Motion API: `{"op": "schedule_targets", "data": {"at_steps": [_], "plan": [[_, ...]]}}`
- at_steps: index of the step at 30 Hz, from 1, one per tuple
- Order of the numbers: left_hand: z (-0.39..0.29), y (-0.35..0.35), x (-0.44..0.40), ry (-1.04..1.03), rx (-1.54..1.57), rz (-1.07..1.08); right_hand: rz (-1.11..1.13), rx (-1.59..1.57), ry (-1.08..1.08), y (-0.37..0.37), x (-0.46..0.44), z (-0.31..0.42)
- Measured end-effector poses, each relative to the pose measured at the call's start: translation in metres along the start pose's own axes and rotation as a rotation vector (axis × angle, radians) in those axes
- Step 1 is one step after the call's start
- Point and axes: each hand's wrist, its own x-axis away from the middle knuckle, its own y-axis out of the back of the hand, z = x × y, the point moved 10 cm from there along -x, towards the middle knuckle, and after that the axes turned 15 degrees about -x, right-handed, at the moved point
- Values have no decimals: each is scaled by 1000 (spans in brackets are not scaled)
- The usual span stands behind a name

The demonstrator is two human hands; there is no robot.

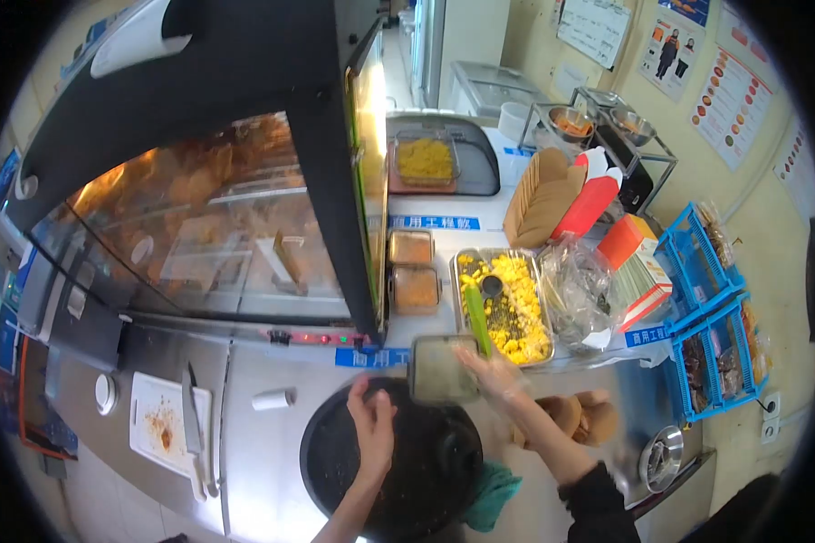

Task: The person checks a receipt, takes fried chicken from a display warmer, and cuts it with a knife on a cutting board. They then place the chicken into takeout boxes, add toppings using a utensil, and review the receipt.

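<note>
My left hand (372,425) is raised over a large round black bowl (335,452), its fingers loosely bent and apart, with nothing in it. My right hand (495,376), smeared by motion, seems to have on a clear plastic glove. Its fingers close over the right edge of a clear rectangular container (442,371), which overhangs the bowl's far rim. What the container holds is hard to make out. Just beyond those fingers a green handle (476,319) slants across a metal tray (459,312) of yellow pieces, possibly corn, and dark bits.
A glass display cabinet (199,226) stands left. A knife (191,412) lies on a white cutting board (142,434). Brown paper containers (561,418), a green cloth (493,496) and a metal bowl (661,457) are to the right. Blue baskets (697,271) stand by the wall.
</note>
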Motion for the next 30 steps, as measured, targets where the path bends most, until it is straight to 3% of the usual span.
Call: {"op": "schedule_targets", "data": {"at_steps": [1,3,4,5,6,8,10,12,14,17,19,22,23,24,26,27,29,30], "plan": [[7,-8,-15,-25,3,12,-44,181,150,7,-31,23],[6,-39,-35,-308,-325,147,-51,164,162,2,-79,8],[8,-62,-38,-259,-226,206,-43,154,148,-6,-102,-3],[57,-87,-53,-35,-138,348,-47,148,170,-13,-122,-13],[67,-105,-69,-45,-142,352,-165,312,216,-12,-135,-26],[123,-122,-76,432,255,302,-290,451,220,-7,-138,-39],[136,-127,-93,542,328,209,-316,800,692,-16,-114,22],[143,-138,-104,639,439,106,-350,658,449,1,-133,61],[148,-143,-105,664,422,75,-232,543,271,4,-171,101],[148,-137,-105,596,290,110,-166,405,370,14,-308,76],[143,-126,-100,576,210,158,-131,474,38,8,-373,27],[114,-96,-87,504,89,181,-175,154,-16,9,-362,37],[101,-87,-79,451,44,160,-186,114,56,6,-337,60],[95,-84,-67,453,49,155,-69,-265,159,-2,-364,43],[65,-61,-57,227,-13,-6,8,-262,283,-1,-332,71],[87,-57,-55,218,-18,-5,9,-269,290,2,-316,81],[126,-62,-57,36,360,71,-144,-51,223,21,-285,97],[96,-58,-50,28,375,68,-140,-39,233,22,-249,117]]}}
